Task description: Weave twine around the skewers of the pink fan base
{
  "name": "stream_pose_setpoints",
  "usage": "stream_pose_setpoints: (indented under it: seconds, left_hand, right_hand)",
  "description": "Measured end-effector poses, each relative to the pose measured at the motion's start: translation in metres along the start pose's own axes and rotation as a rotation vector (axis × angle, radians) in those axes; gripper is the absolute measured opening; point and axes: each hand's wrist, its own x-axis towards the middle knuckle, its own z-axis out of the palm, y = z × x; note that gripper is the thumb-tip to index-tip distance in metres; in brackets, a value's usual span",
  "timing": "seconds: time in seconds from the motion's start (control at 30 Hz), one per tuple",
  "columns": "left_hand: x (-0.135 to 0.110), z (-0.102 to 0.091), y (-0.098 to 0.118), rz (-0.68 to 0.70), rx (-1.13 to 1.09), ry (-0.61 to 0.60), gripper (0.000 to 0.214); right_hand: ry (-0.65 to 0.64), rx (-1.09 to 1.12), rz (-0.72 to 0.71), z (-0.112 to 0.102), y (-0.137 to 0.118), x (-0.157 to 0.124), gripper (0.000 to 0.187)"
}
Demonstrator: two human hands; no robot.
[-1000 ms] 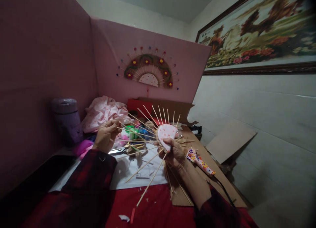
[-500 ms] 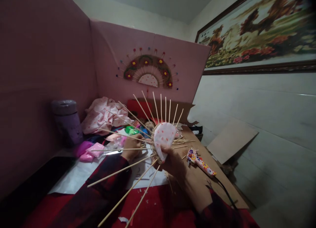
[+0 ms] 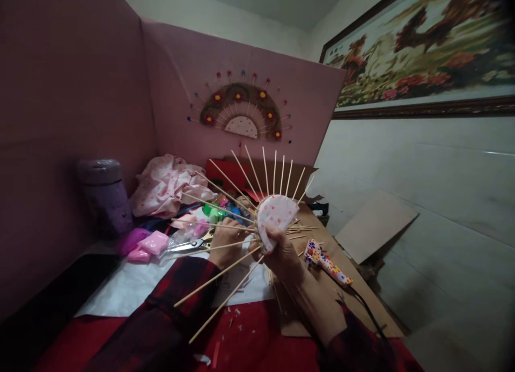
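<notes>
My right hand [image 3: 285, 256] grips the lower edge of a half-round piece covered in dotted pale fabric [image 3: 277, 216], thumb on its front. Thin wooden sticks [image 3: 217, 278] fan out from its curved rim, which looks wrapped in brown cord; together they form a stick fan. My left hand [image 3: 228, 240] is behind the left-hand sticks, its bent fingers close to the rim. What those fingers pinch is hidden. Scissors [image 3: 191, 246] lie just left of that hand. A flower-patterned glue gun [image 3: 328, 262] rests on cardboard to the right.
A finished fan with flowers [image 3: 241, 106] hangs on the pink panel. At left stand a purple flask [image 3: 105, 200], bunched dotted cloth [image 3: 167, 184] and pink packets [image 3: 151, 246]. Loose sticks [image 3: 301, 230] lie on the cardboard [image 3: 298, 321]. Scraps dot the red cloth [image 3: 249, 345].
The stick fan has moved slightly right and turned clockwise, its left sticks swinging upward. My left hand has shifted right and a little up, and the scissors show more clearly.
</notes>
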Motion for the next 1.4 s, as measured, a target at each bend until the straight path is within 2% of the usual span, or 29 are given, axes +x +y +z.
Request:
stream_pose_setpoints:
  seconds: [0.07,0.13,0.23,0.3,0.4,0.53,0.73,0.83,0.9,1.03,1.17,1.4]
  left_hand:
    - [0.004,-0.004,-0.001,-0.007,-0.191,0.171,0.011]
    - [0.005,-0.008,0.001,-0.137,-0.516,0.176,0.016]
    - [0.001,-0.013,0.01,-0.334,-1.014,-0.118,0.03]
    - [-0.004,-0.016,0.017,-0.35,-1.155,-0.277,0.039]
    - [-0.009,-0.016,0.022,-0.333,-1.157,-0.312,0.04]
    - [-0.01,-0.014,0.018,-0.355,-1.087,-0.232,0.038]
    - [-0.007,-0.01,0.008,-0.243,-0.876,-0.002,0.021]
    - [-0.006,-0.007,0.0,-0.273,-0.809,0.08,0.019]
    - [-0.005,-0.005,-0.005,-0.304,-0.809,0.095,0.021]
    - [-0.005,-0.008,-0.005,-0.351,-0.83,0.091,0.024]
    - [-0.004,-0.014,0.001,-0.385,-0.818,0.116,0.02]
    - [-0.002,-0.012,-0.009,-0.325,-0.747,0.192,0.018]
  right_hand:
    - [0.074,0.046,-0.038,0.0,-0.003,0.002,0.006]
    - [0.106,0.033,-0.023,-0.002,-0.004,0.003,0.008]
    - [0.076,-0.022,0.009,-0.008,-0.002,0.004,0.014]
    - [0.049,-0.049,0.006,-0.011,0.001,0.004,0.017]
    - [0.031,-0.077,0.042,-0.012,0.002,0.004,0.022]
    - [0.046,-0.079,0.061,-0.009,-0.001,0.004,0.023]
    - [0.078,-0.097,0.063,-0.011,-0.003,0.003,0.022]
    - [0.036,-0.169,0.054,-0.013,-0.002,0.002,0.024]
    - [0.023,-0.178,0.053,-0.013,-0.001,0.003,0.023]
    - [0.083,-0.151,0.05,-0.012,0.0,0.003,0.016]
    - [0.033,-0.179,0.101,-0.014,0.001,0.003,0.025]
    - [-0.012,-0.177,0.161,-0.016,-0.001,0.001,0.033]
